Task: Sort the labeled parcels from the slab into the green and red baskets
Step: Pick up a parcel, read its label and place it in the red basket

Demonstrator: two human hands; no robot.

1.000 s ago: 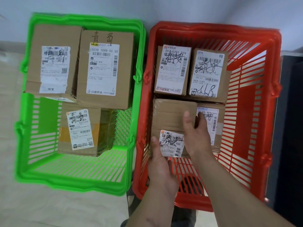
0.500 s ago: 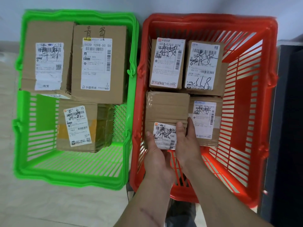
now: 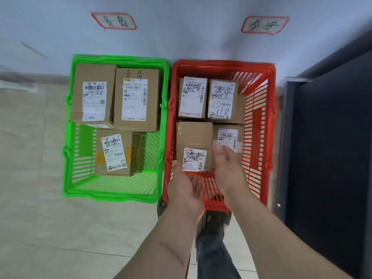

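Pale wall (image 3: 181, 37) with two red-outlined signs (image 3: 114, 21), beige tiled floor (image 3: 30, 178)

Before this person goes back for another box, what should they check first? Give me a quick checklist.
1. Left hand empty: ok, fingers relaxed.
2. Right hand empty: ok, open.
3. Last parcel lies inside the red basket: ok.
4. Room left in the red basket: ok, bare strip along its right side.
5. Room left in the green basket: ok, its near part is bare.
6. More parcels waiting on the slab: cannot tell, out of view.
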